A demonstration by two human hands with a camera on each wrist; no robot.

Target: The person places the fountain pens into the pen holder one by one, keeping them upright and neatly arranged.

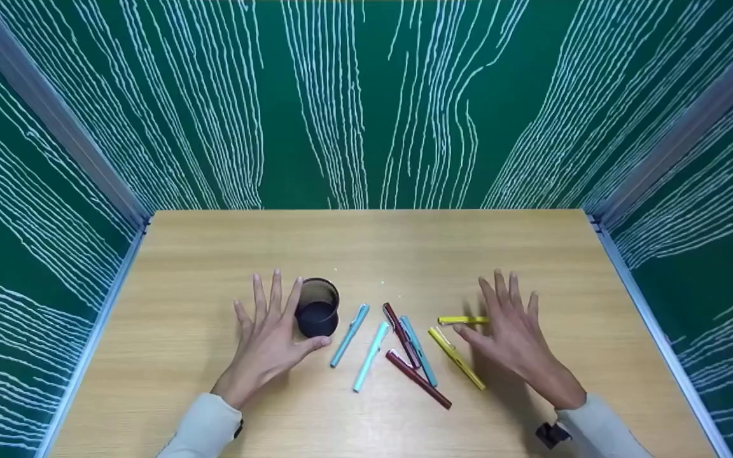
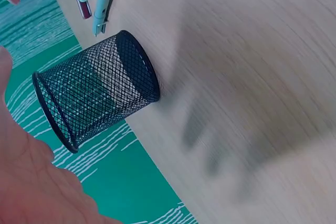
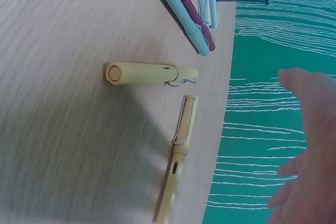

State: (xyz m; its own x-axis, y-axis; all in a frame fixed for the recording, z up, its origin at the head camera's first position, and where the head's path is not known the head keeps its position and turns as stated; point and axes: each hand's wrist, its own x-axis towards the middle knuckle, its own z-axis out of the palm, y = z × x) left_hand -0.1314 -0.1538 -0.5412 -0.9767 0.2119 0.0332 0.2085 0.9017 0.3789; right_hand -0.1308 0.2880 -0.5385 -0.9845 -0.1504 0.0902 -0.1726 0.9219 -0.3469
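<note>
A black mesh pen holder stands upright on the wooden table, and the left wrist view shows no pens through its mesh. Beside and partly over it is my left hand, fingers spread; the left wrist view has a gap between palm and holder. My right hand hovers with spread fingers over one yellow pen, partly covering it. A second yellow pen lies just left of that hand. Between the hands are two dark red pens and several blue or turquoise pens, some crossing each other.
The light wood table ends at green walls with white wavy lines at the back and sides. Metal rails run along the side edges. A few tiny white specks lie behind the pens.
</note>
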